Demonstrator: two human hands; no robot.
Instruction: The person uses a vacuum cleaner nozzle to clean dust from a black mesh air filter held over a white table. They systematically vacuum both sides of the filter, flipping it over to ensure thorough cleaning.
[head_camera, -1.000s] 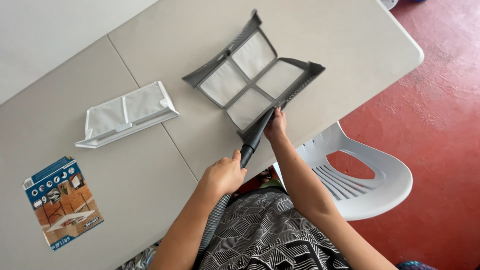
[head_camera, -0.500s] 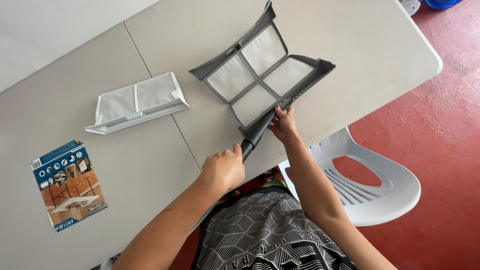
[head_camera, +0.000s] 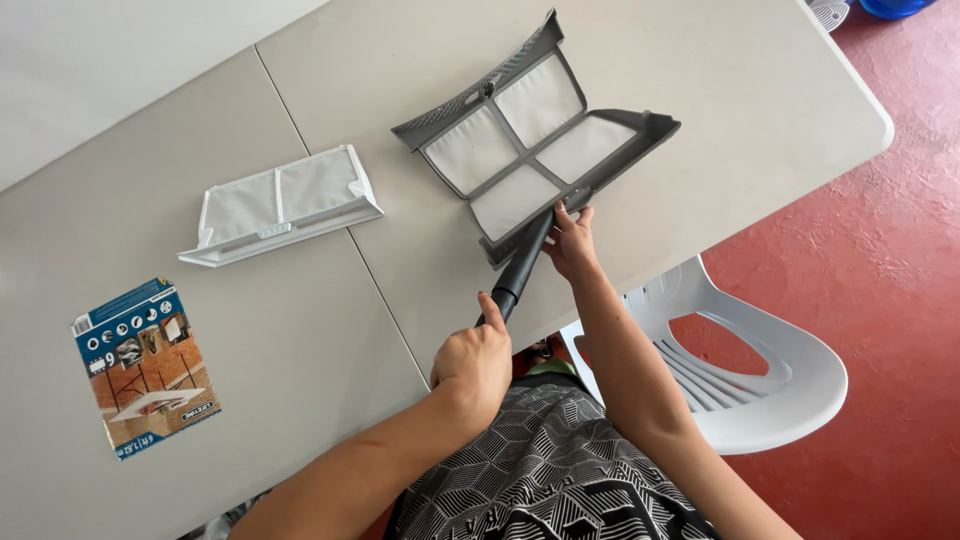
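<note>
Head view | left hand (head_camera: 473, 362) and right hand (head_camera: 571, 243) clasp black nozzle (head_camera: 523, 266) | blue rectangular leaflet (head_camera: 145, 365) far left

The left hand (head_camera: 474, 365) covers the near end of the black vacuum tube (head_camera: 522, 266), so what the tube joins below the hand cannot be seen. The right hand (head_camera: 570, 243) hides the spot where the tube's tip meets the grey lint filter (head_camera: 530, 135). Beyond the filter, at the top edge, a white object (head_camera: 830, 10) and a blue object (head_camera: 893, 6) are cut off and cannot be identified. The white plastic chair (head_camera: 760, 370) is partly hidden behind the right forearm.
</note>
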